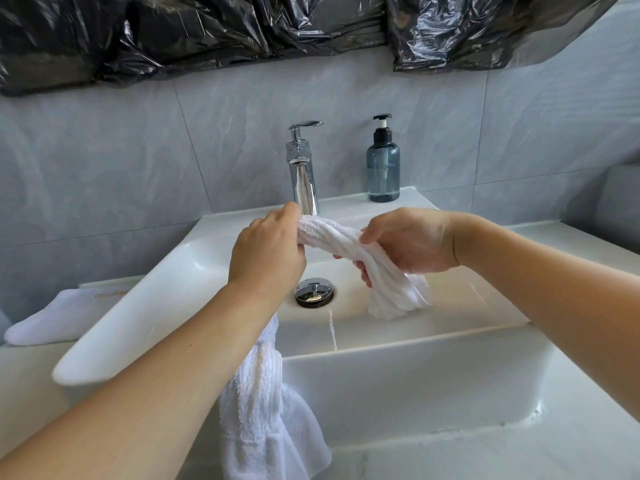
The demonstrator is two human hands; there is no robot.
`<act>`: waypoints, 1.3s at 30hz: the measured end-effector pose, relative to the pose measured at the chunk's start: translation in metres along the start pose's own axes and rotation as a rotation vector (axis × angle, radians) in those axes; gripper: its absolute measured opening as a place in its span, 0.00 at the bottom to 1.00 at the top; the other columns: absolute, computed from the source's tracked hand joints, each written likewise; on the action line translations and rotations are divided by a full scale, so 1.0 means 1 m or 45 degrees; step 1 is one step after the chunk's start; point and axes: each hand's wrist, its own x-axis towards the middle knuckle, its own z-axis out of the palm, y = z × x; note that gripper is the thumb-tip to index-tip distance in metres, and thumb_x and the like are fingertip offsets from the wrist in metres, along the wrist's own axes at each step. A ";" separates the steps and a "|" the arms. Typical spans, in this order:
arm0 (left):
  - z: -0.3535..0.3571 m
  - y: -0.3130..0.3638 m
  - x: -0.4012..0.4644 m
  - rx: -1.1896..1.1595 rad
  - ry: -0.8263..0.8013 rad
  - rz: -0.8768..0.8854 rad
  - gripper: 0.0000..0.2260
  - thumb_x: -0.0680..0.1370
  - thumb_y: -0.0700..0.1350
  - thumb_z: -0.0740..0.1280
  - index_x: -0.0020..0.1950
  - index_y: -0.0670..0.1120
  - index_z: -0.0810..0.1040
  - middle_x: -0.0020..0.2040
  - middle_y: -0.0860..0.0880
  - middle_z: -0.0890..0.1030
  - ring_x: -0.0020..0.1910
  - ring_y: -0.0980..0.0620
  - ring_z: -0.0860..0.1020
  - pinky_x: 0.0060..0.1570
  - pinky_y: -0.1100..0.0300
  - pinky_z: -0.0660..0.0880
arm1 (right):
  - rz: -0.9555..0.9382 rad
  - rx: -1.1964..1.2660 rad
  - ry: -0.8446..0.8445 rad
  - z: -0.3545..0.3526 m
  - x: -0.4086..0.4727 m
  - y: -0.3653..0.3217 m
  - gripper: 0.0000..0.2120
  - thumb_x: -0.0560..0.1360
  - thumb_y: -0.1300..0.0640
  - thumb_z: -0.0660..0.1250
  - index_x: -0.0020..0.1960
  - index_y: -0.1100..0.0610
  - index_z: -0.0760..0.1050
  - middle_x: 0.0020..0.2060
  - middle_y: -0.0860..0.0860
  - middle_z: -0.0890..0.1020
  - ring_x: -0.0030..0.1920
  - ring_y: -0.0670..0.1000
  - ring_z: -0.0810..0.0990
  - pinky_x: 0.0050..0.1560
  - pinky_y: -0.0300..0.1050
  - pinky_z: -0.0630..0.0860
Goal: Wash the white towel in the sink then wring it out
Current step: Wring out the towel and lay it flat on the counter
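- Left hand [266, 251] curls round one end of the white towel [332, 237] just in front of the faucet [304, 178]; knuckles face the camera, thumb side turned up toward the faucet's spout; the forearm runs in from the lower left, crossing the near rim of the sink [415, 375]
- Right hand [412, 242] grips the same towel to the right of the faucet, fingers wrapped under and thumb over the top; the wrist is bent, the forearm coming in from the right edge; the two hands are apart, each clamped on the cloth, with a short span between them
- That span is twisted into a tight rope with spiral ridges, held in the air above the basin, in front of the faucet; the cloth looks wet; a thin stream of water falls from it toward the basin floor
- One loose end hangs below the right hand, down and right of the faucet; the other falls under the left forearm and drapes over the sink's near rim as a thick, fluffy bunch
- A chrome drain [314, 292] sits in the basin floor straight in front of the faucet
- A blue pump bottle [383, 164] stands just right of the faucet on the sink's back ledge
- A white sock [45, 323] lies on the counter well to the left of the faucet
- Crumpled black plastic sheeting [242, 29] hangs on the tiled wall above the faucet
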 end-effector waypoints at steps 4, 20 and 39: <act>0.001 0.003 0.001 0.003 -0.050 0.035 0.10 0.75 0.36 0.63 0.48 0.47 0.64 0.48 0.41 0.79 0.41 0.42 0.67 0.38 0.53 0.59 | -0.084 -0.385 0.259 0.008 0.002 0.004 0.15 0.64 0.54 0.75 0.47 0.59 0.79 0.38 0.54 0.81 0.41 0.53 0.80 0.48 0.48 0.75; -0.001 0.004 -0.001 -0.057 0.007 0.081 0.07 0.74 0.35 0.64 0.51 0.42 0.71 0.42 0.46 0.75 0.39 0.44 0.68 0.36 0.54 0.58 | 0.059 0.267 -0.103 0.003 -0.003 -0.003 0.21 0.76 0.54 0.53 0.63 0.64 0.72 0.48 0.56 0.75 0.47 0.54 0.74 0.58 0.47 0.72; 0.001 0.003 0.003 -0.056 0.093 0.248 0.10 0.70 0.33 0.66 0.50 0.41 0.73 0.41 0.45 0.78 0.40 0.40 0.73 0.38 0.56 0.62 | -0.083 0.107 -0.120 0.022 0.002 0.006 0.07 0.76 0.68 0.62 0.54 0.66 0.72 0.43 0.60 0.82 0.40 0.57 0.83 0.57 0.58 0.79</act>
